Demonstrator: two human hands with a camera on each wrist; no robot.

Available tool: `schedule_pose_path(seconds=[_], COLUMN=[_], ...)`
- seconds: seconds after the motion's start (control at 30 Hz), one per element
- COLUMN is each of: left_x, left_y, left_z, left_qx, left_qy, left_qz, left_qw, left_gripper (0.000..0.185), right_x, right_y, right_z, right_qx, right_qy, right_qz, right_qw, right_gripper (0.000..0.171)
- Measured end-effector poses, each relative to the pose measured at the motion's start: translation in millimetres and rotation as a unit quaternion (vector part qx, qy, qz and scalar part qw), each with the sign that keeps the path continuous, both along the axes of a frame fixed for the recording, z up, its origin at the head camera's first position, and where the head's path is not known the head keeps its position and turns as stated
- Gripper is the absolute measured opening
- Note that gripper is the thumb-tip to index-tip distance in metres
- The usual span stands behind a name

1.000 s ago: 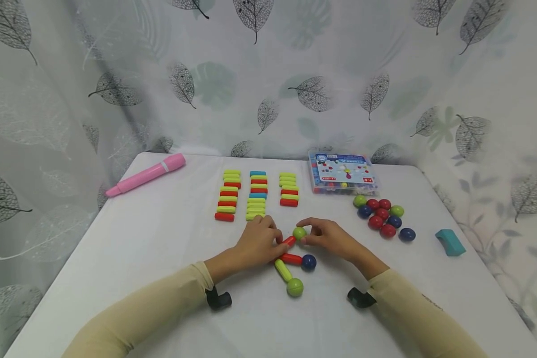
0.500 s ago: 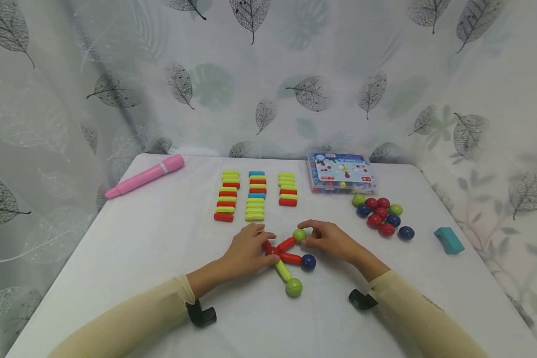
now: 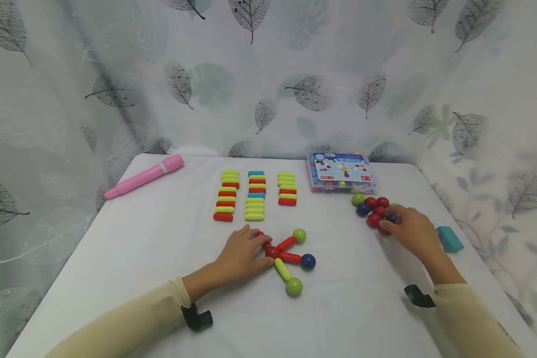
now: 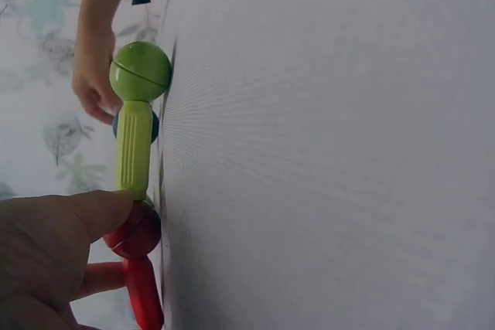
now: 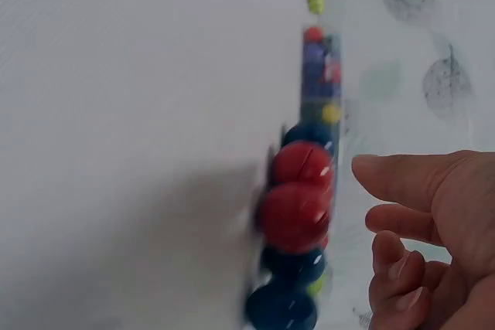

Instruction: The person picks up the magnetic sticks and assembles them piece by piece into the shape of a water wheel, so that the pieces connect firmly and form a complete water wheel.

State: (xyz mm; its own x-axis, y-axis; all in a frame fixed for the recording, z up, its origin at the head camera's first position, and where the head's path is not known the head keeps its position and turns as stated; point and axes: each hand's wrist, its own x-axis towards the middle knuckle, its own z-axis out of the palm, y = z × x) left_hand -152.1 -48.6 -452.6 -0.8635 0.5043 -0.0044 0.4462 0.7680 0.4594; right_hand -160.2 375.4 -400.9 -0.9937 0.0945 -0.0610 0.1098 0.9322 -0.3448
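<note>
While the stick-and-ball figure (image 3: 286,256) lies mid-table, the left hand (image 3: 241,251) rests relaxed fingers on its red hub; the right hand (image 3: 411,231), loosely curled, touches the ball cluster (image 3: 378,211) near the box (image 3: 342,171), holding nothing visible.

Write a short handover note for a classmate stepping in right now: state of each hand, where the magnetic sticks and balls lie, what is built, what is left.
Left hand: fingers rest on the red hub ball of the stick-and-ball figure; no closed grip visible.
Right hand: at the cluster of loose balls, fingertips on them; whether one is pinched cannot be told.
Built: hub with a red stick to a green ball, a red stick to a blue ball, a green stick to a green ball, and a red stick under the left fingers.
Left: three rows of spare sticks and the loose balls remain unused, beside the toy box.
</note>
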Motion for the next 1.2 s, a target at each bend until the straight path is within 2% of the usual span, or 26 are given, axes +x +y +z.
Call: schedule_pose_path(seconds=[0.1,0.23,0.33,0.47,0.57,0.77,0.93,1.07,1.2], left_x=[0.1,1.5,6.2,14.4,17.0,13.6,4.4,-2.1,-1.0], left_y=[-0.2,2.9,5.3,6.6,6.0,2.3,-2.7,-7.2,-7.6], left_z=[1.1,2.1,3.5,6.1,6.5,9.2,15.2,18.0,15.8], left_qx=[-0.005,-0.024,-0.048,-0.069,-0.072,-0.051,-0.059,-0.062,-0.055], left_qy=[-0.001,0.006,0.027,0.073,0.098,0.104,0.115,0.117,0.089], left_qz=[0.004,-0.005,-0.029,-0.066,-0.075,-0.081,-0.101,-0.099,-0.062], left_qw=[1.0000,0.9997,0.9981,0.9927,0.9897,0.9900,0.9865,0.9862,0.9926], left_gripper=[0.061,0.066,0.066,0.059,0.053,0.046,0.042,0.043,0.050], right_x=[5.5,8.2,8.3,8.7,9.6,9.4,7.6,4.8,1.5], right_y=[10.3,11.3,7.7,4.8,4.2,0.2,-13.7,-32.5,-51.2], right_z=[-5.4,-10.9,-12.4,-13.0,-12.7,-14.1,-15.3,-12.0,-9.0], right_qx=[0.009,0.023,0.038,0.047,0.046,0.019,-0.020,-0.047,-0.072], right_qy=[-0.037,-0.057,-0.055,-0.057,-0.062,-0.058,-0.024,-0.016,-0.027], right_qz=[-0.006,-0.006,-0.007,-0.011,-0.013,-0.006,0.027,0.047,0.060], right_qw=[0.999,0.998,0.998,0.997,0.997,0.998,0.999,0.998,0.995], right_gripper=[0.064,0.066,0.064,0.062,0.063,0.062,0.053,0.051,0.048])
